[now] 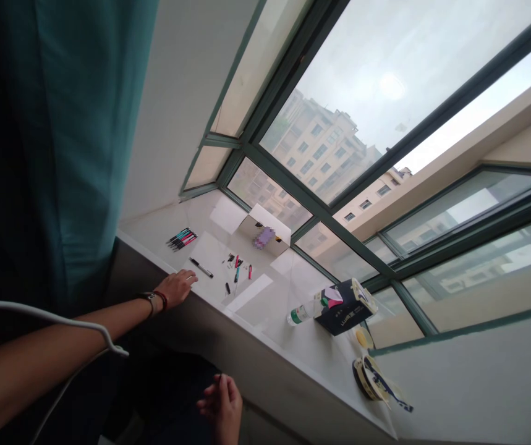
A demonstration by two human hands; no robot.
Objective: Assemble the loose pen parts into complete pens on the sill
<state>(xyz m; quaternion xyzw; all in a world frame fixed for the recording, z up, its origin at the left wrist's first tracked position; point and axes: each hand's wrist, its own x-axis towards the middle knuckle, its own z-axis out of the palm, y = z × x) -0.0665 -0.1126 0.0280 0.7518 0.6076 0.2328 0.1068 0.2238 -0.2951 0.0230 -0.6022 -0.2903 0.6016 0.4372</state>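
Observation:
My left hand (178,288) rests on the front edge of the white windowsill (265,337), fingers loosely laid on it and holding nothing visible. Just beyond its fingertips lies a black and clear pen (201,267). Lower down, in front of the sill, my right hand (224,405) is closed in a pinch; a small dark thing shows at its fingertips, too small to name. Several teal, pink and black pens (182,238) lie side by side at the left. Loose pen parts (237,262) in black, pink and teal are scattered near the middle, with a black piece (228,288) nearer the edge.
A mirror-like open box (265,232) stands by the window. Farther right are a plastic bottle (297,315), a dark carton (346,307), a yellow round item (363,337) and a roll-shaped object with a strap (371,378). A white cable (61,316) crosses my left arm. A teal curtain (93,123) hangs left.

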